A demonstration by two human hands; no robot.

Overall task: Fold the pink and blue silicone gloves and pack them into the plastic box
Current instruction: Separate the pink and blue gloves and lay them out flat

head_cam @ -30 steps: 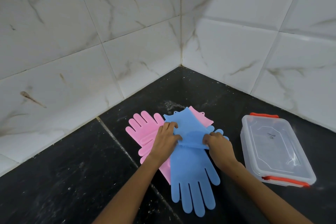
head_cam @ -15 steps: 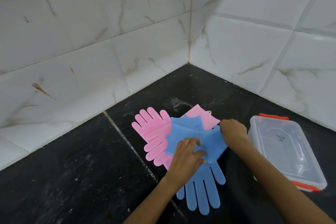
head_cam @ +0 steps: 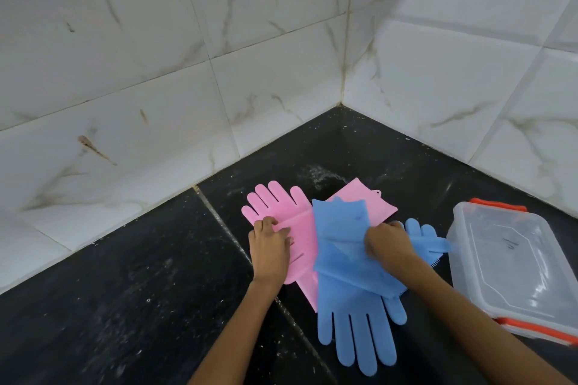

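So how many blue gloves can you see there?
2. One blue glove lies with its fingers toward the camera; the other blue glove has fingers beside the plastic box, under the right hand. Overlaps could hide more.
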